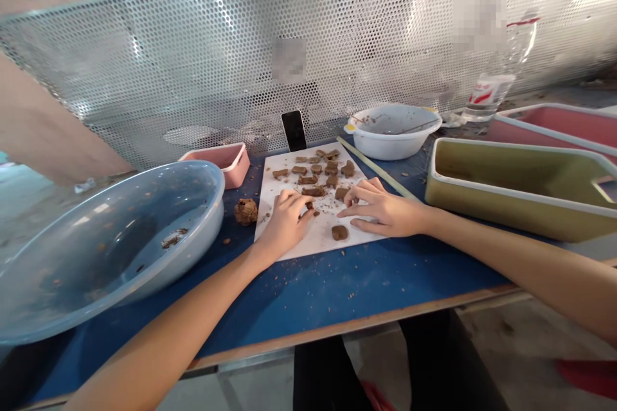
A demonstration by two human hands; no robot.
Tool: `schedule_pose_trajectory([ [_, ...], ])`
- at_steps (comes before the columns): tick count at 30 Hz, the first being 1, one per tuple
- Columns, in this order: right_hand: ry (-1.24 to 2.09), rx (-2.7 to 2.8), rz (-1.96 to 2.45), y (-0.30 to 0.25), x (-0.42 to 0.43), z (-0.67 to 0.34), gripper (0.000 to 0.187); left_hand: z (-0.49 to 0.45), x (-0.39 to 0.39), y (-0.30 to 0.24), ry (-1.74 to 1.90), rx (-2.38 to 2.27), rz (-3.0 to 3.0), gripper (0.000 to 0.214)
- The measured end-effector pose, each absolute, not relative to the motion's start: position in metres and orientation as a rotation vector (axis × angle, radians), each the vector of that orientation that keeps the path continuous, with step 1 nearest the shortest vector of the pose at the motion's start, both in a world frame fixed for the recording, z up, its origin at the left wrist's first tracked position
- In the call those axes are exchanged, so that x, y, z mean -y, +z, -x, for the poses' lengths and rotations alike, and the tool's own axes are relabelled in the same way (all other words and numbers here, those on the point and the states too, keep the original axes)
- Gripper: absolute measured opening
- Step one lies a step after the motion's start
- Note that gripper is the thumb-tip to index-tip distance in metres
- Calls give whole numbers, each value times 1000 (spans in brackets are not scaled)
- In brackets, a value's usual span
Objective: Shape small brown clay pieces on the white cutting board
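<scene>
Several small brown clay-like pieces (331, 168) lie on a white board (270, 231), with crumbs scattered between them. My left hand (288, 218) rests at the board's left side, its thumb and fingers closed around a small dark brown clay piece (309, 207), partly hidden by the fingers. Over the right side, my right hand (378, 209) has its fingers apart and holds nothing that shows. Just beyond its fingertips is a brown block (341, 194); whether they touch cannot be made out. Nearer me sits a rounded square piece (339, 232).
Left of the board are a brown lump (245, 212), a large blue basin (212, 231) and a pink tub (236, 170). A phone (294, 130) leans behind. To the right are a stick (376, 167), a white basin (390, 144), an olive bin (511, 205) and a bottle (491, 93).
</scene>
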State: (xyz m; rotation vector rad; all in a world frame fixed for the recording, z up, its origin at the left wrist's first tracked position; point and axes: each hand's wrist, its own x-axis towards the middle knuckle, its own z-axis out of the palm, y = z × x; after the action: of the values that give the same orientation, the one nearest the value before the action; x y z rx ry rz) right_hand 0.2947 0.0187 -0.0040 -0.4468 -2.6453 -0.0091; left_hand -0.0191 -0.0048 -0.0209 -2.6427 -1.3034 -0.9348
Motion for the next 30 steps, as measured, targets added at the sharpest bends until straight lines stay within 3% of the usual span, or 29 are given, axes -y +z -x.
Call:
schedule_pose_trajectory([
  [21, -28, 2637, 403, -4, -17, -293, 33, 17, 3, -21, -988, 1204, 2646, 31],
  [30, -132, 2138, 940, 56, 0, -321, 33, 14, 5, -19, -998, 1227, 2653, 27],
])
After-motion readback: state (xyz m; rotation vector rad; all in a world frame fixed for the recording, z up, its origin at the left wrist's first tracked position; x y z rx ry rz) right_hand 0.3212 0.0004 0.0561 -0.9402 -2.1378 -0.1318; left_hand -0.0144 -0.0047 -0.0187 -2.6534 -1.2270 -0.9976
